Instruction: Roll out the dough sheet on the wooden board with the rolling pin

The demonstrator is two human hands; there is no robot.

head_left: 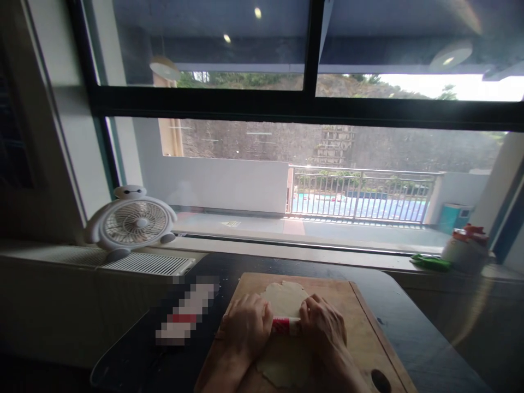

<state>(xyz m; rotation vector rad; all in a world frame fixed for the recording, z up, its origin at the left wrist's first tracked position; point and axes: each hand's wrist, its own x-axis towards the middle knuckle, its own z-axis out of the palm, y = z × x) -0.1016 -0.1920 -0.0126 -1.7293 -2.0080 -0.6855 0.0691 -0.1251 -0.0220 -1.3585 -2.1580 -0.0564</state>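
Plainly, our left fingers (266, 313) and right fingers (307, 308) curl around the rolling pin (281, 326); pressing unevenly could leave the dough (285, 298) beneath lopsided or torn.

The rolling pin (282, 326) is red and white, the dough (285, 298) pale cream. The board (360, 334) is tan, the tabletop (131, 349) black.

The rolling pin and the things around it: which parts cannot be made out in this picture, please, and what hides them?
All in the head view:
Rolling pin: mostly covered by the left hand and right hand.
Dough sheet: partly behind the hands and the pin.
Wooden board: near side cut off by the bottom edge.
Pixelated item: detail lost in coarse blocks.
Red thing by the window: too blurred to identify.
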